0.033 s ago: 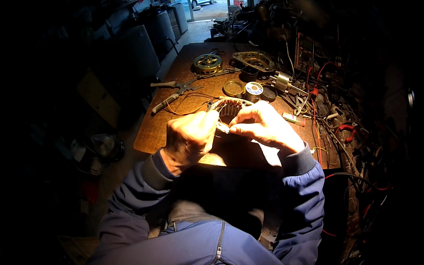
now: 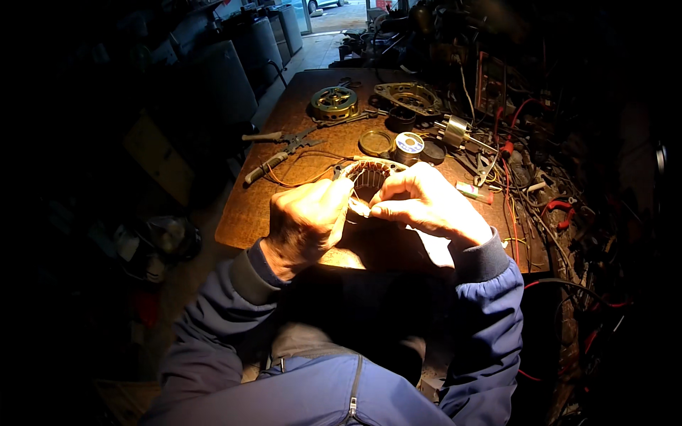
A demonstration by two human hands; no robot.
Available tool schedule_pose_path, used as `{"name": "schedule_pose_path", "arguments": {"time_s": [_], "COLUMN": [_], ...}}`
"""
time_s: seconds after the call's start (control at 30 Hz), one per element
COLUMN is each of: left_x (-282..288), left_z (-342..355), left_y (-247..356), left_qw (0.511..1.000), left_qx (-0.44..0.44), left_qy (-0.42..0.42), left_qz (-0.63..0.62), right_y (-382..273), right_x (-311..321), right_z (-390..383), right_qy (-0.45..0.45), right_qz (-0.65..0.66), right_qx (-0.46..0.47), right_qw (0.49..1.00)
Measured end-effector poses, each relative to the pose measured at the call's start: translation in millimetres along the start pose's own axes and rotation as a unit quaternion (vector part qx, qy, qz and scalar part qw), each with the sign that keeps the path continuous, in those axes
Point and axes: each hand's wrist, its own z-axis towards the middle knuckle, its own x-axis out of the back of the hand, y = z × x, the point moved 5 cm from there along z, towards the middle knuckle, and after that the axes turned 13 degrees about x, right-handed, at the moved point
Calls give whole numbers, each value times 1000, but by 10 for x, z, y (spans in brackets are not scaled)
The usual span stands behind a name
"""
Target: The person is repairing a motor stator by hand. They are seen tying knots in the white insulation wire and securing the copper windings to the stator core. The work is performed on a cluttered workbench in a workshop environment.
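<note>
A ring-shaped motor stator (image 2: 366, 171) with slots inside and copper windings along its rim stands on the wooden bench in front of me. My left hand (image 2: 305, 213) is closed in a fist against its near left side; what the fingers hold is hidden. From the near right, my right hand (image 2: 426, 202) pinches thumb against fingers at the stator's front edge. A thin pale strand (image 2: 357, 195) shows between the two hands, too small to name for certain. Orange and dark lead wires (image 2: 284, 184) run left from the stator.
Pliers-like tools (image 2: 284, 150) lie left on the bench (image 2: 238, 213). Beyond the stator are a spool (image 2: 409, 143), a round tin (image 2: 376, 142), a silvery rotor (image 2: 456, 130) and brass-coloured housings (image 2: 334, 104). Tangled cables and red-handled pliers (image 2: 561, 213) crowd the right side.
</note>
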Motion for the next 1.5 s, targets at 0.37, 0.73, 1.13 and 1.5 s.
{"name": "schedule_pose_path", "arguments": {"time_s": [0.37,0.73,1.13,1.5], "left_x": [-277,-150,-58,140], "left_z": [-60,11,-146,-162], "left_y": [-312,-411,-24,-31], "left_qw": [970,946,928,943], "left_qx": [163,182,189,153], "left_qy": [21,-53,-102,-99], "left_qz": [-177,-263,-303,-280], "right_y": [-2,-154,-139,-254], "right_x": [-28,-113,272,-408], "right_z": [-5,-64,-226,-710], "right_qy": [-1,44,38,365], "right_qz": [-10,-62,-99,-252], "right_qx": [-13,88,154,128], "right_qw": [1000,993,982,887]}}
